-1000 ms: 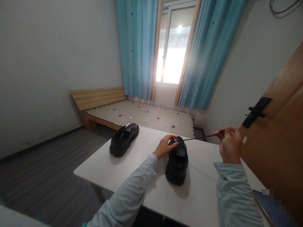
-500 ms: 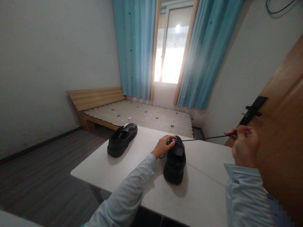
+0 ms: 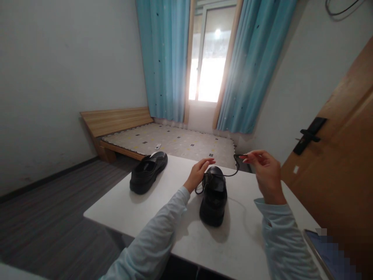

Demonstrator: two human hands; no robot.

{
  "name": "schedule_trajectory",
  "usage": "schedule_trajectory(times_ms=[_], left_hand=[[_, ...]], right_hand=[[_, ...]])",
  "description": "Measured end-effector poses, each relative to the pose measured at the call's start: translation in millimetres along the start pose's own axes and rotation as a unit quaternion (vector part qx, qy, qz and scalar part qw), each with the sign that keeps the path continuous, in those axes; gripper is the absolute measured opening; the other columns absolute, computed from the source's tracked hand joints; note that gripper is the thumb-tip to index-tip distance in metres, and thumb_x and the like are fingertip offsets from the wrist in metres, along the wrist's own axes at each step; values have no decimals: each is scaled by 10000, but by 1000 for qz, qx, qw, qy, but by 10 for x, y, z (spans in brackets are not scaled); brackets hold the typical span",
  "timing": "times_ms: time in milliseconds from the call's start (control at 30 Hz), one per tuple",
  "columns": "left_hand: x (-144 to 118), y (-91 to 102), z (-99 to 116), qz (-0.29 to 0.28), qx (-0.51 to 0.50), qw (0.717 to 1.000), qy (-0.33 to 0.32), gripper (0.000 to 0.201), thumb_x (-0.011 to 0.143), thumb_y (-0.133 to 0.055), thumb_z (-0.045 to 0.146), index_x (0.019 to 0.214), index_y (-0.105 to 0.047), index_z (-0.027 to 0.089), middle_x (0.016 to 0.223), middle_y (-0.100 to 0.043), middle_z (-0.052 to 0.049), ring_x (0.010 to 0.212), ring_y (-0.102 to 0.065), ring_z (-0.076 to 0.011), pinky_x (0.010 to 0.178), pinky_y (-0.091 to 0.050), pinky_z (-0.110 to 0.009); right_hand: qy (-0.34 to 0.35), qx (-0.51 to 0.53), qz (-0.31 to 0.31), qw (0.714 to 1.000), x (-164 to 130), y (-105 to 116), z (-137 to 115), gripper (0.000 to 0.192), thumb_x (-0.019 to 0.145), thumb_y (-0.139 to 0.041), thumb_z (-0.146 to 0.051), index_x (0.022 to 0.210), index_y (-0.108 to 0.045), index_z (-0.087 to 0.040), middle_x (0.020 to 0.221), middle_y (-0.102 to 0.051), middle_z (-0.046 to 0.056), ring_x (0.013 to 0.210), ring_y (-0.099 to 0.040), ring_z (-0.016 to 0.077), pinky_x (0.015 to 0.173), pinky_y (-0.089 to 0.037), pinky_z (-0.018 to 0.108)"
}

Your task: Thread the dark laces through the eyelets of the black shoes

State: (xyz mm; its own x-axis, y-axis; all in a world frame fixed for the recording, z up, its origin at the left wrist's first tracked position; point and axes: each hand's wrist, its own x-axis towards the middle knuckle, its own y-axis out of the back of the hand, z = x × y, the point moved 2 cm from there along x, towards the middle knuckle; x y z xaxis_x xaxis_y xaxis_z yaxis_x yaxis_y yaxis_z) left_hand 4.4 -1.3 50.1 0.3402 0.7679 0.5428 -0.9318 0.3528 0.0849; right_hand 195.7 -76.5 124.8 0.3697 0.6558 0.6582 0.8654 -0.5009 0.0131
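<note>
A black shoe (image 3: 214, 208) stands on the white table (image 3: 186, 243) with its heel towards me. A thin black shoelace (image 3: 237, 170) runs from its upper to my right hand (image 3: 266, 173), which pinches the lace's end above the table, right of the shoe. The lace hangs in a slack curve. My left hand (image 3: 198, 175) is at the shoe's left side near the toe, fingers stretched out over it; whether it touches the shoe is unclear. A loop of lace hangs by the shoe's left side. The second black shoe (image 3: 147, 175) rests farther left on the table.
Behind the table is a bed (image 3: 175, 142) with a patterned mattress and a small white remote (image 3: 157, 146). A wooden door (image 3: 344, 155) with a black handle is at the right. A phone-like device (image 3: 317, 243) lies at the table's right edge, partly blurred out.
My right hand has moved left and slightly up, and the lace has gone from taut to slack. My left hand's fingers have lifted off the shoe's top and straightened.
</note>
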Motion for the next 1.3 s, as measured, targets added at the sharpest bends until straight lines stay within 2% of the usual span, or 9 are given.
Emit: schedule_trajectory(times_ms=[133,233,333,433,633,767,1000,1133,1300], left_hand=[[24,-23,166,-16,-20,999,-21,366,888,-441,342,1204,-509,170,1144,-638,-100,1088,-575,-198,945,-423,-344],[22,-68,245,-17,25,999,-43,328,828,-549,357,1095,-592,171,1057,-675,-77,988,-619,-190,889,-456,-312],[37,-98,269,24,119,992,-44,206,792,-599,361,870,-668,183,850,-706,-22,812,-647,-155,785,-479,-257],[93,-117,228,15,195,981,-13,172,807,-583,351,797,-674,205,686,-680,19,647,-626,-122,675,-468,-226],[236,-133,97,17,333,942,-41,135,813,-583,306,822,-687,220,773,-674,-3,708,-596,-135,703,-434,-236],[226,-208,3,11,344,938,-52,167,821,-571,333,841,-692,220,781,-645,-11,736,-589,-144,704,-427,-239],[131,-367,-111,-55,383,921,-37,192,850,-515,299,894,-697,258,874,-658,-28,820,-579,-178,740,-420,-268],[122,-405,-138,-75,391,915,-60,159,827,-545,261,854,-702,255,858,-686,-31,824,-554,-198,793,-408,-308],[112,-425,-146,-77,420,903,-51,122,795,-589,268,839,-702,248,808,-698,-35,807,-540,-213,750,-408,-318]], right_hand=[[-14,-38,-96,995,-118,-297,16,231,720,-649,-422,711,-591,-199,675,-672,21,613,-617,168,621,-493,308],[9,-95,-143,985,-191,-446,50,222,755,-607,-411,699,-607,-196,677,-663,25,655,-625,180,656,-488,312],[30,-154,-154,975,-226,-512,84,239,788,-560,-412,694,-616,-199,681,-661,28,666,-620,180,680,-476,313],[15,-192,-148,970,-231,-513,157,274,794,-529,-449,722,-608,-198,699,-659,40,647,-608,179,648,-465,306],[-75,-270,-129,951,-275,-394,461,388,627,-654,-529,772,-500,-203,537,-517,-34,496,-528,164,488,-389,275],[-179,-213,-178,944,-364,-314,711,364,567,-707,-375,788,-463,-219,509,-483,-82,444,-516,137,409,-400,243],[-348,-48,-157,923,-423,-176,791,257,615,-631,-198,802,-457,-222,603,-563,-48,474,-580,131,426,-509,270],[-370,14,-172,913,-443,-113,715,196,657,-592,-190,814,-479,-217,675,-592,-19,562,-620,141,511,-540,294],[-379,39,-180,907,-459,-80,728,179,667,-567,-183,838,-518,-205,692,-609,-2,597,-623,148,553,-540,313]])
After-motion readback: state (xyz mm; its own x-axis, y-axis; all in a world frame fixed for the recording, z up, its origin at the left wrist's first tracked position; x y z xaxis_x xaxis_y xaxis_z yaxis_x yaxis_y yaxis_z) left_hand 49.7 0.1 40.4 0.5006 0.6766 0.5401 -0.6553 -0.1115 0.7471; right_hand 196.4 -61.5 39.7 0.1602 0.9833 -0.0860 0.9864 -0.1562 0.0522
